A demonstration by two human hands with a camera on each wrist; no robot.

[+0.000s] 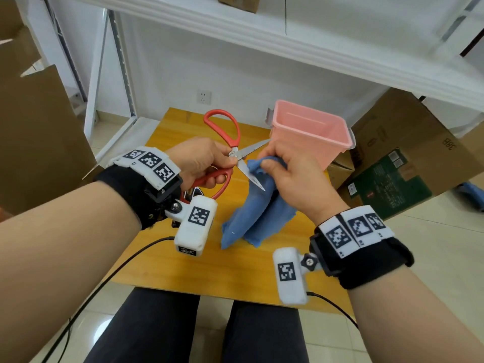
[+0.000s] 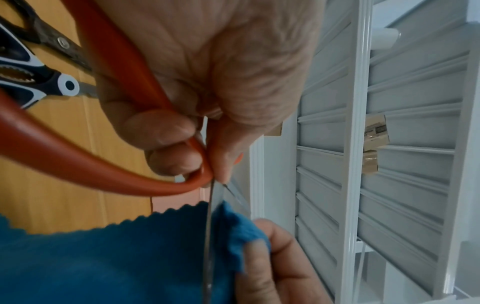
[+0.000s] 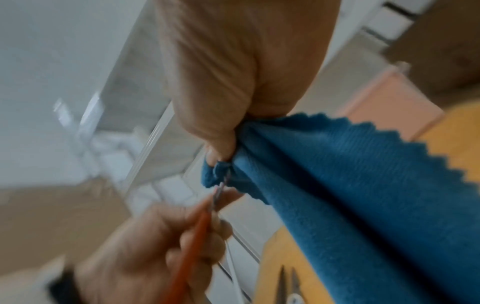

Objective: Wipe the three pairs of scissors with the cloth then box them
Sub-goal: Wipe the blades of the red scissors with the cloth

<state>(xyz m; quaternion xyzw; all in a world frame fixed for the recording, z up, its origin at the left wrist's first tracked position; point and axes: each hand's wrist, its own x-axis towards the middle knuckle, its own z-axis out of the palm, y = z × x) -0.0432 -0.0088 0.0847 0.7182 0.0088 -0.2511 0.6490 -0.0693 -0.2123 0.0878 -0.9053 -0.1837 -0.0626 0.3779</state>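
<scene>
My left hand (image 1: 207, 163) grips the red-handled scissors (image 1: 225, 127) near the pivot, above the wooden table (image 1: 183, 263); the blades stand spread apart. My right hand (image 1: 285, 169) pinches the blue cloth (image 1: 251, 221) around the nearer blade, and the rest of the cloth hangs down to the table. The left wrist view shows the red handle (image 2: 109, 170), the cloth (image 2: 116, 257) and the thin blade edge running through it. Beneath my left hand two more pairs lie on the table: black-handled scissors (image 2: 52, 43) and dark-blue-and-white scissors (image 2: 33, 86). The pink box (image 1: 311, 132) stands open at the table's far right.
A white shelf frame (image 1: 235, 30) overhangs the table's far side. Cardboard boxes (image 1: 398, 158) lean against the floor on the right, and brown cardboard (image 1: 34, 132) stands on the left. Camera cables trail off the table's near edge, above my knees.
</scene>
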